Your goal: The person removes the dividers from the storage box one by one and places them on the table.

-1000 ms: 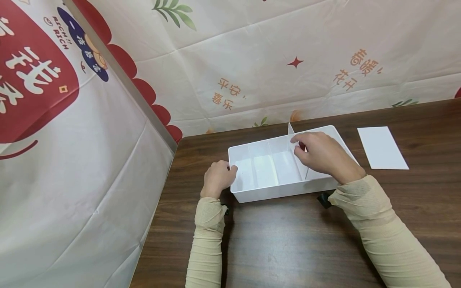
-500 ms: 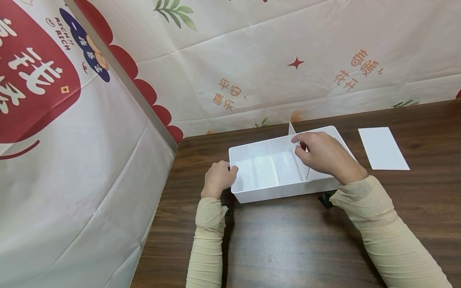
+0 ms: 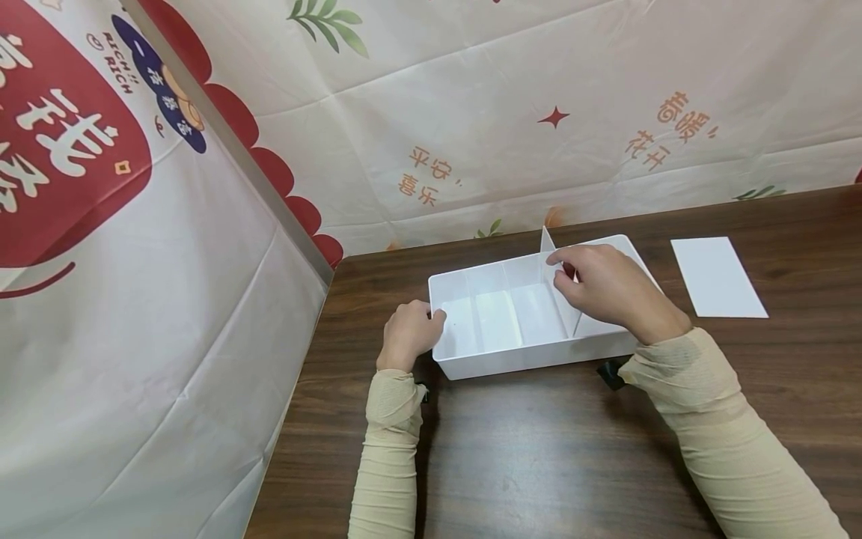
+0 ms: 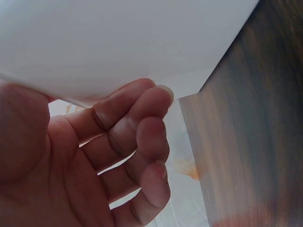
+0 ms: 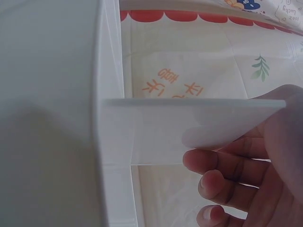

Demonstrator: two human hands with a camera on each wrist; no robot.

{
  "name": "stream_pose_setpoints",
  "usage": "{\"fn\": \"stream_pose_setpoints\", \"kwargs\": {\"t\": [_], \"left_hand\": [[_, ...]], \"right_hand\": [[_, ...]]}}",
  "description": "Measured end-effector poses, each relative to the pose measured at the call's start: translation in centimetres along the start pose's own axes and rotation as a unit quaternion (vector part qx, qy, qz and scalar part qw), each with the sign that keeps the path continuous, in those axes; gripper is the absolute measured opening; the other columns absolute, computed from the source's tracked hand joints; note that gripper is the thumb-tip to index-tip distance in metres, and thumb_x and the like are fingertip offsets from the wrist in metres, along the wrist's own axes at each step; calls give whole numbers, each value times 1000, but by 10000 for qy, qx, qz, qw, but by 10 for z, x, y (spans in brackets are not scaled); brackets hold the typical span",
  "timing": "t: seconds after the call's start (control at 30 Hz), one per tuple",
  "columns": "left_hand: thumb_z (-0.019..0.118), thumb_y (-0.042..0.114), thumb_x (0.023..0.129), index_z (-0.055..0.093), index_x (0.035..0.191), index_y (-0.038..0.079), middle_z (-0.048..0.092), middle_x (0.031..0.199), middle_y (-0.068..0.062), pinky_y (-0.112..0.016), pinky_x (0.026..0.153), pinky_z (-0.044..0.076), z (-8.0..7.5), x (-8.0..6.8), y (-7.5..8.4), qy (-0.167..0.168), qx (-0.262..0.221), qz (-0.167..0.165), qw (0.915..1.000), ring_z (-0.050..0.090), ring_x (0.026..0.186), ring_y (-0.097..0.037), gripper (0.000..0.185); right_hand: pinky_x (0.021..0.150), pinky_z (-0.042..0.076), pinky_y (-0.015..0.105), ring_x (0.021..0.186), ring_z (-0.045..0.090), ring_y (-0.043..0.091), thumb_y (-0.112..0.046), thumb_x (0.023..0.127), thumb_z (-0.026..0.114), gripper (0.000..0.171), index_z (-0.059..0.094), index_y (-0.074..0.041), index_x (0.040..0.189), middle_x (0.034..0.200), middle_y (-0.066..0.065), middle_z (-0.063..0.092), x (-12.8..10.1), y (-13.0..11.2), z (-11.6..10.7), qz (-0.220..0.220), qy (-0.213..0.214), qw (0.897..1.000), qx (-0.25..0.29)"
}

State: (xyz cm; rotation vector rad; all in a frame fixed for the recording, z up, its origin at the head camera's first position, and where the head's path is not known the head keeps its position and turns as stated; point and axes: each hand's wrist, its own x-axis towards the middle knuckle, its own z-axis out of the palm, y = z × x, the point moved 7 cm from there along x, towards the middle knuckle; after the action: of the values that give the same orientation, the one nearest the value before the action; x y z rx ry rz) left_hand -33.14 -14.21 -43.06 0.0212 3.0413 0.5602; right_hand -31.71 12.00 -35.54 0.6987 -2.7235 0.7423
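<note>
Hardly anything has moved; right hand (image 3: 601, 288), pinching the divider (image 3: 564, 311) across the tray, perhaps rose slightly. Left hand (image 3: 409, 331) holds the white tray (image 3: 512, 361) by its end wall, probably for steadiness, near the table's (image 3: 512, 449) far edge.

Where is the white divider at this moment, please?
In the head view, the divider stands crosswise in the white box, right of centre, pinched by the right hand.

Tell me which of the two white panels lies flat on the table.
The loose panel to the right of the white box, directly on the wooden table; the other panel stands in the box, held by the right hand.
</note>
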Motion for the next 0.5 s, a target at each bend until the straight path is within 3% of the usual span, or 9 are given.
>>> {"fn": "stream_pose_setpoints", "kwargs": {"t": [0.5], "left_hand": [[48,30,97,47,58,14,47,57,-1,-33,53,37,1,0,0,-33,20,12,10000,46,56,-18,43]], "right_hand": [[58,40,34,62,50,19,-6,90,52,29,69,4,111,75,7,63,-1,1,-1,65,-65,9999,68]]}}
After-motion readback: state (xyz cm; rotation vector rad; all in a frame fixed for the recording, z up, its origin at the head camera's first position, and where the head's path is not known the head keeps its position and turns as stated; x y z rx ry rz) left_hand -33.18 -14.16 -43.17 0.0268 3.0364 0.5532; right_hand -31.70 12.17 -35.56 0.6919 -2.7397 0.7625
